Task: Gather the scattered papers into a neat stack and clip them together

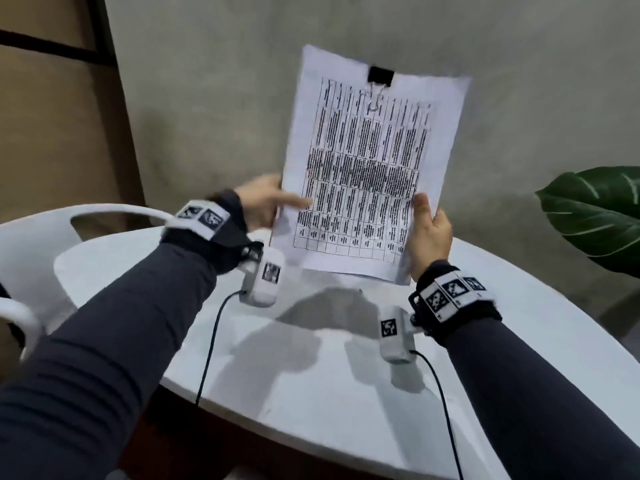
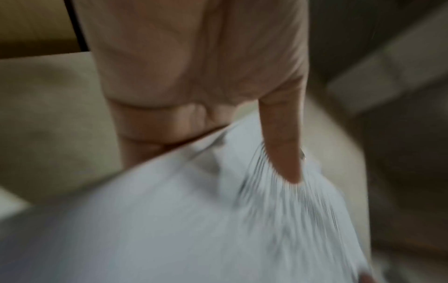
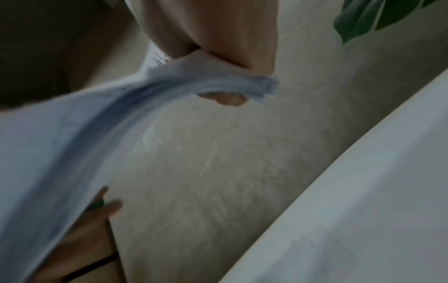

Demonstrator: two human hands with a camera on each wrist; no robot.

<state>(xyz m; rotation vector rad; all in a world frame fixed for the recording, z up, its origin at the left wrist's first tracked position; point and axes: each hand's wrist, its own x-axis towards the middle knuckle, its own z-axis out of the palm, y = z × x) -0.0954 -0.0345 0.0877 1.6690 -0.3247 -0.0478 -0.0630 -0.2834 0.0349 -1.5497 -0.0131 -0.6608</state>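
The stack of papers [image 1: 374, 168] was held upright in the air above the far edge of the white tabletop [image 1: 346, 393], clear of its surface, its printed table facing the person. Its long axis ran nearly vertical, leaning a little to the right at the top. A black binder clip [image 1: 380, 77] gripped the middle of the top edge, its wire handle folded down over the front sheet.

The right hand [image 1: 431, 233] pinched the lower right corner of the stack, thumb on the front and fingers behind; in the right wrist view the paper bunched between thumb and a fingertip. The left hand [image 1: 261, 202] held the left edge lower down, its thumb lying straight across the front sheet while the fingers went behind the paper. The left wrist view was blurred but showed that thumb pressed on the sheet.

No container was in view. A white chair [image 1: 38, 244] stood at the tabletop's left edge, and a large green leaf [image 1: 595, 216] reached in beyond its right edge. A grey wall [image 1: 207, 98] rose behind.
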